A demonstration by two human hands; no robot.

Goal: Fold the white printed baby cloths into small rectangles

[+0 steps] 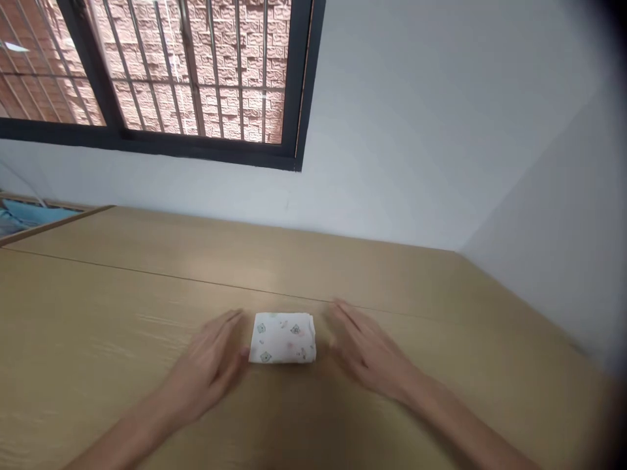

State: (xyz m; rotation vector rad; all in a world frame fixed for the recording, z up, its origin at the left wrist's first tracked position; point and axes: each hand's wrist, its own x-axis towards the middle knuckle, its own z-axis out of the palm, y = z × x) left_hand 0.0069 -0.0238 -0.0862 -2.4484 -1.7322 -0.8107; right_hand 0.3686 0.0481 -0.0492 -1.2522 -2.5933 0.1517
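Note:
A small folded white cloth (283, 338), printed with little animal figures, lies flat on the light wooden surface (147, 294). To its left is my left hand (208, 359), fingers stretched out and thumb close to the cloth's lower left corner. On the other side my right hand (365, 346) is held with fingers extended, a short gap away from the cloth's right edge. Neither hand holds anything. Both hands are slightly blurred by motion.
Behind the surface rises a white wall (382, 143) with a dark-framed, barred window (294, 156). Another wall (558, 215) bounds the right side. At the far left, a blue item (39, 212) lies behind a wooden edge (59, 225).

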